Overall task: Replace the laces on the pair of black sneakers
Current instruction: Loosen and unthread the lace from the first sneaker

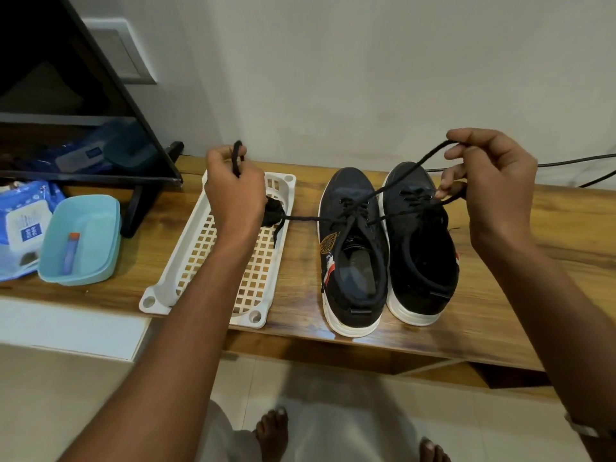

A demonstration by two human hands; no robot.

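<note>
Lace [301,219] runs from the left sneaker [353,251], near w/ its pair [421,241] on the bench [500,295]. Left hand [233,191] fists one end, right hand [493,188] pinches the other. Soft, light, limp cord; likely best gripped near the tips, pulled evenly.

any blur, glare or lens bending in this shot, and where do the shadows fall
Head view: wide-angle bending curves the bench edge and stretches both forearms; soft, even light, with faint shadows beneath the sneakers and basket; no strong glare; the lace and both hands, left and right, look reasonably sharp.
</note>
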